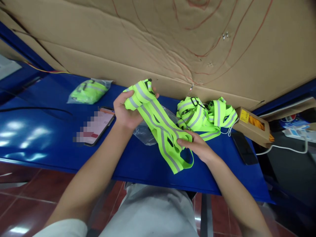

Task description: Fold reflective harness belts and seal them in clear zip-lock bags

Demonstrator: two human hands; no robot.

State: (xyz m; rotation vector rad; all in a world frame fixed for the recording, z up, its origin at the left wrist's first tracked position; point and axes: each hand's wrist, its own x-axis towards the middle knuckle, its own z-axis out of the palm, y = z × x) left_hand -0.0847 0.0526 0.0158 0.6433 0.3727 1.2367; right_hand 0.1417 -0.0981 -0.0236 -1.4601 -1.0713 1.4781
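A bagged vest point(87, 91) and a phone point(97, 126) lie at the left of the blue table point(37, 131); above it the left hand point(127, 112) grips the bunched top of a reflective vest point(160, 128), the right hand point(195, 144) pinches its lower straps, seemingly between thumb and fingers, a heap of vests point(204, 115) just beyond

Light from above is falling evenly; white glare patches are sitting on my blue surface point(14, 131) at left. Wide-angle distortion is bending the edges. The neon vest point(153, 115) in my left grip point(127, 112) is rendering sharp; the phone screen point(95, 126) is appearing pixelated.
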